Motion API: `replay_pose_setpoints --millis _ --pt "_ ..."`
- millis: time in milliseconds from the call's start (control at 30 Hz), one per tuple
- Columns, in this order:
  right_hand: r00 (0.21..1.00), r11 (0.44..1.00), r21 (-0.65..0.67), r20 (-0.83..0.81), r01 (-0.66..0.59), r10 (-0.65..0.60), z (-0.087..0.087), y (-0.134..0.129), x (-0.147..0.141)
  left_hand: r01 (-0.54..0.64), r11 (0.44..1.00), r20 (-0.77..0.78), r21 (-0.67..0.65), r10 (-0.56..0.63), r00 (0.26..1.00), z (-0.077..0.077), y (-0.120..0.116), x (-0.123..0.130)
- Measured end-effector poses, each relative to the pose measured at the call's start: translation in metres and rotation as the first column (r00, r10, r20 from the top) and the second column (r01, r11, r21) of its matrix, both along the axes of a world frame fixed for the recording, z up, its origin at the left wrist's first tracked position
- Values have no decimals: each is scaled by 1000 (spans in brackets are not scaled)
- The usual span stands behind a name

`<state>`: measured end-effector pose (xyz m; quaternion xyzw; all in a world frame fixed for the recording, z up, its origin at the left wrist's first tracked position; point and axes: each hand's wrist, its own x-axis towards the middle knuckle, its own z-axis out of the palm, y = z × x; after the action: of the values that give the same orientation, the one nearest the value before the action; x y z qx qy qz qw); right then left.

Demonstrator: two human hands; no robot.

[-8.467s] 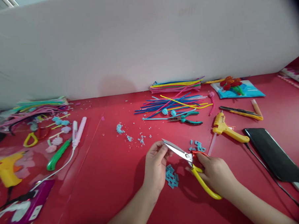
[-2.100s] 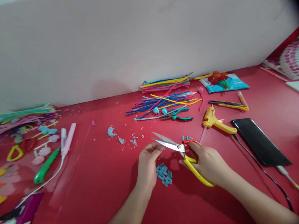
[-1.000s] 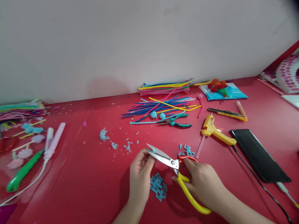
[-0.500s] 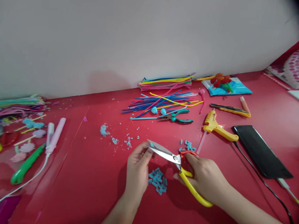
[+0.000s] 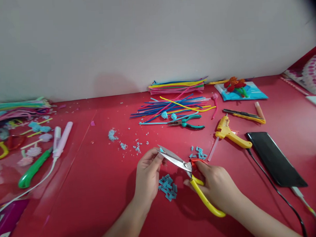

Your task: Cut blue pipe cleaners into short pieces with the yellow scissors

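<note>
My right hand point(image 5: 215, 186) is wrapped round the yellow and red handles of the scissors point(image 5: 177, 162), whose blades point up and left. Between the blade tips lies a small light-blue piece point(image 5: 162, 150), pinched by the fingertips of my left hand point(image 5: 149, 173). Below the blades, a pile of short blue pieces point(image 5: 168, 188) rests on the red table point(image 5: 104, 204). A smaller group of blue pieces point(image 5: 200, 154) lies beyond my right hand.
Behind are loose coloured stems point(image 5: 173, 107), teal pliers point(image 5: 185, 123) and blue fluff point(image 5: 112, 135). At right lie a yellow glue gun point(image 5: 230, 134) and a black phone point(image 5: 275, 158). A pink styling tool point(image 5: 63, 140) and green-handled tool point(image 5: 34, 169) are at left.
The view has shifted slightly, so the table items appear a little further right. Both hands keep nearly the same pose around the scissors and the small blue piece.
</note>
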<state>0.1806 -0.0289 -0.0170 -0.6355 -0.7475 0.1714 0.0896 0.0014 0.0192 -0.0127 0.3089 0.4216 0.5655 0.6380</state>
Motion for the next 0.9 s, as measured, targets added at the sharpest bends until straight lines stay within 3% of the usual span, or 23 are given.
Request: replay_pose_setpoints --millis 400,900 --pt "999 993 118 24 -24 22 -4 0 0 10 999 45 -40 -8 999 3 -1 0" --pt "998 992 119 59 -36 29 -10 -1 -1 32 999 70 -25 -30 997 -1 -1 0"
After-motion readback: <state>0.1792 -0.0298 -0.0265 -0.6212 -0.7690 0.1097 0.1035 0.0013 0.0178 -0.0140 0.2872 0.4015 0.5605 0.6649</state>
